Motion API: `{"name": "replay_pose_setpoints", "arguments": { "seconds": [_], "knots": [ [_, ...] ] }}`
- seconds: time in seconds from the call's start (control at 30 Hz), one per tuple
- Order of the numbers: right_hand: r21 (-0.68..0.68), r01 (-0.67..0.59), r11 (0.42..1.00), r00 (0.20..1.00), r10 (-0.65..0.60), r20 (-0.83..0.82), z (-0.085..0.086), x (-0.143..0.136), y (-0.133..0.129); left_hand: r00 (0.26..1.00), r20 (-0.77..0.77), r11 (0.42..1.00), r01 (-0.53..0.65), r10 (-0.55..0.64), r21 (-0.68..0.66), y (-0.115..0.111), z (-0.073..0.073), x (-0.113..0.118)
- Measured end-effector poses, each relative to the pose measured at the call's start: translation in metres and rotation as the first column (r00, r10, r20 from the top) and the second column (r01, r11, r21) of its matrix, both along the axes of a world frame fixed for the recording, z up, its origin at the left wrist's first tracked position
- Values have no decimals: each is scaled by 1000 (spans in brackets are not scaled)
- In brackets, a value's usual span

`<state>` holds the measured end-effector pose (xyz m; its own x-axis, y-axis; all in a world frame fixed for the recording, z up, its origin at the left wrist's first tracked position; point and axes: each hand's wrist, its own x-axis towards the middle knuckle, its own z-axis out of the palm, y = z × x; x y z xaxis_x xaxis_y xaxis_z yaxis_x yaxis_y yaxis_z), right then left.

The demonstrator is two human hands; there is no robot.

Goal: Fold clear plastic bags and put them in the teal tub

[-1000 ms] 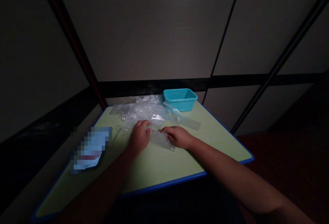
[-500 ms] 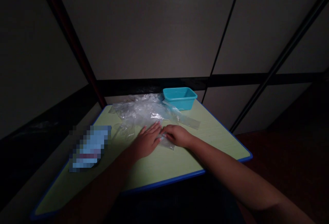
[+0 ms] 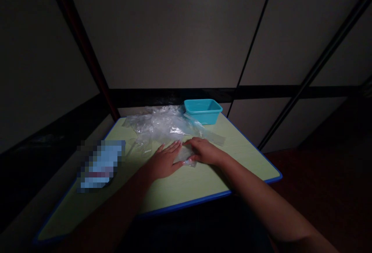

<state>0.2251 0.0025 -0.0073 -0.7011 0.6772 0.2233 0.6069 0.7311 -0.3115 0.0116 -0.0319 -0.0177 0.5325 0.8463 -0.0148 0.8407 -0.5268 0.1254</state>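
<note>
A small clear plastic bag (image 3: 184, 153) lies on the table between my two hands. My left hand (image 3: 164, 162) rests flat at its left side, fingers stretched out and thumb apart. At the bag's right side is my right hand (image 3: 207, 151), its index finger and thumb spread and touching the far and near parts of the plastic. Part of the bag is hidden under the hands. Just beyond them spreads a crumpled heap of clear plastic bags (image 3: 164, 124).
A turquoise plastic basket (image 3: 207, 118) stands at the table's far right, touching the plastic heap. Toward the left edge lies a blurred-out bluish item (image 3: 101, 164). The pale green table (image 3: 186, 191) has a blue rim, and cabinet panels (image 3: 174, 32) rise behind it.
The right hand's fingers have uncurled, with index finger and thumb now apart on the small bag. More of the bag shows between the hands. The left thumb has shifted slightly nearer.
</note>
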Motion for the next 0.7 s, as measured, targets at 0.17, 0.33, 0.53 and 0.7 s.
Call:
{"name": "replay_pose_setpoints", "arguments": {
  "seconds": [0.17,0.33,0.53,0.7],
  "knots": [
    [-69,20,997,997,-15,79,6,7,-5,1000,-4,1000,12,-12,0,1,-2,-1],
    [-193,26,981,995,-7,98,9,9,-6,1000,-6,1000,2,-2,9,1,-2,-2],
    [-120,30,992,1000,-30,4,10,6,-12,995,5,995,-98,98,2,-4,-2,2],
    [-228,-57,972,970,107,216,11,-6,-24,973,22,973,-230,229,27,-7,-2,6]
  ]
}}
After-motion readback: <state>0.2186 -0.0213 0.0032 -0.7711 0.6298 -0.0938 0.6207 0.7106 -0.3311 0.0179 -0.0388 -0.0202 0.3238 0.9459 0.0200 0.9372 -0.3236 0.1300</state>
